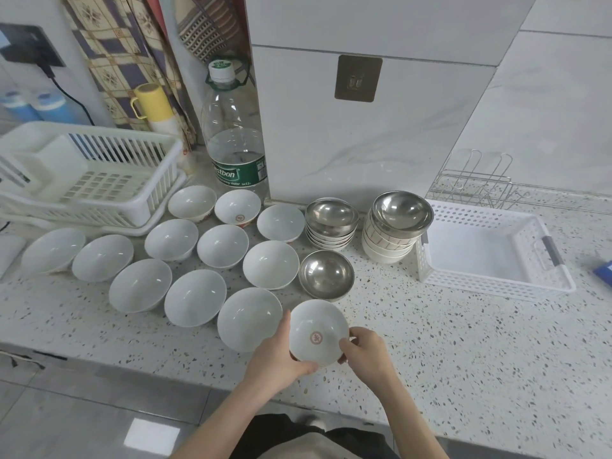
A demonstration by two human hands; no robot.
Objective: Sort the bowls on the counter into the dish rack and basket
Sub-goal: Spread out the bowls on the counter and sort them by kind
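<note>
Both hands hold a single white bowl with a red emblem (318, 332) at the front edge of the counter (463, 342), near its middle. The left hand (281, 351) grasps the bowl's left and near rim, with the fingers curled under the bowl and the thumb along its edge. The right hand (366, 349) pinches the right rim, thumb laid on the inner wall and fingers wrapped behind. The bowl is tilted toward the camera, and whether its base touches the counter cannot be determined. Twelve white bowls (195, 301) stand upright in staggered rows from the left part of the counter to its middle; the nearest one sits just beside the held bowl. One of them, in the back row, shows a red emblem (239, 218) at its base. A single steel bowl (326, 273) stands just behind the held bowl. Behind that, a low stack of bowls topped by a steel bowl (331, 215) sits next to a taller stack of white bowls topped by a steel bowl (402, 210), both near the back wall. The white perforated basket (490, 283) lies on the right part of the counter, touching or just beside the taller stack. The white dish rack (99, 180) occupies the back left corner. A large water bottle (235, 137) stands at the back edge, beside the dish rack.
</note>
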